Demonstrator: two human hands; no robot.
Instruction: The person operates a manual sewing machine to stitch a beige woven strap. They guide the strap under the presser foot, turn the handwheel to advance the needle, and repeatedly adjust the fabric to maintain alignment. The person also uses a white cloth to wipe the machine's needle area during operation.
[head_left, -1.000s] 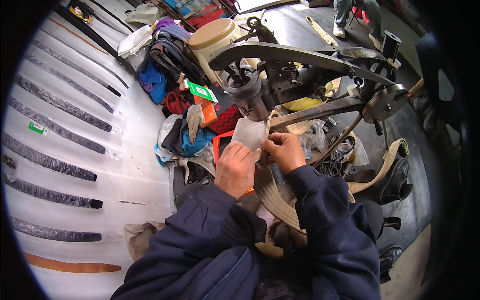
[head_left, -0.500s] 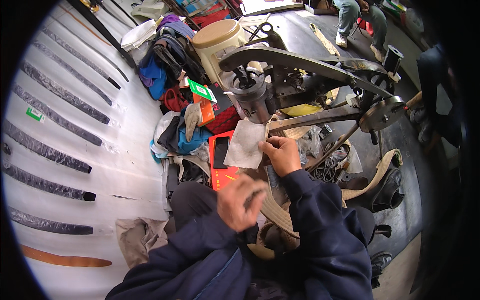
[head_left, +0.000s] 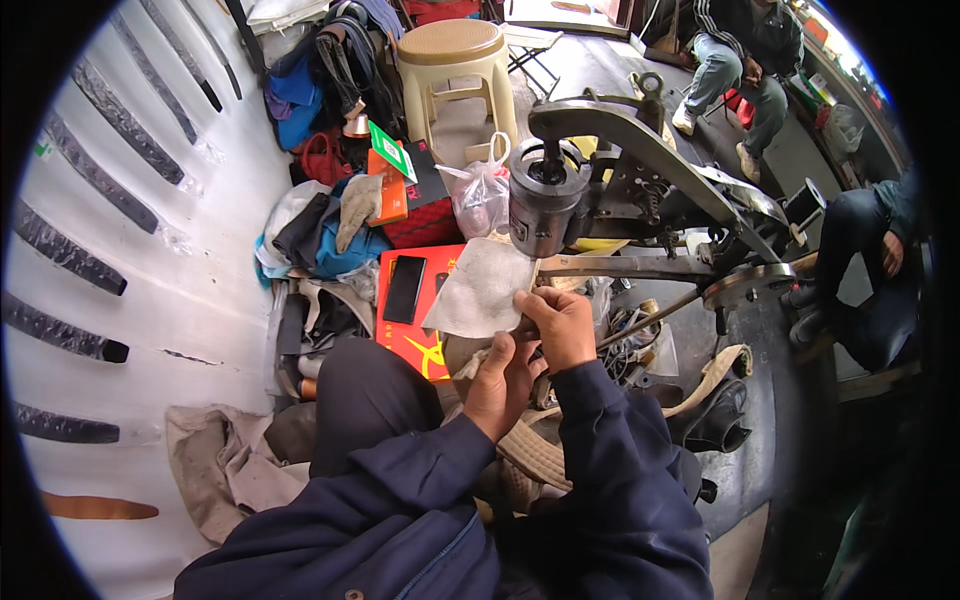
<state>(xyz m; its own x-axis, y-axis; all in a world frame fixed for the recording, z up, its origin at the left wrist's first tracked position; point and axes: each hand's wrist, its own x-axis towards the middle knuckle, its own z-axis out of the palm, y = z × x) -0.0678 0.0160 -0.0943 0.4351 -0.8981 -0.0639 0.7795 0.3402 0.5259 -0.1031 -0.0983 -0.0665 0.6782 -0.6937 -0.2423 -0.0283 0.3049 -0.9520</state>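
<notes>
A pale off-white piece of cloth (head_left: 480,287) lies flat under the dark metal head of a hand-cranked sewing machine (head_left: 548,205). My right hand (head_left: 562,325) pinches the cloth's lower right edge between thumb and fingers. Just below it, my left hand (head_left: 497,392) is closed, thumb up, its fingertips close to my right hand; what they hold is hidden. Beneath both hands, a beige stitched strap (head_left: 535,452) curves down over my lap.
A black phone (head_left: 404,289) rests on a red box (head_left: 395,335) left of the cloth. Behind stand a cream stool (head_left: 455,45) and a plastic bag (head_left: 482,200). The machine's wheel (head_left: 750,288), a black shoe (head_left: 718,420) and seated people are at right. Wrapped dark straps (head_left: 70,330) line the left.
My left hand has moved up and right, from below the cloth to beside my right hand. The right hand still pinches the cloth. The view has shifted, showing more of the stool and people.
</notes>
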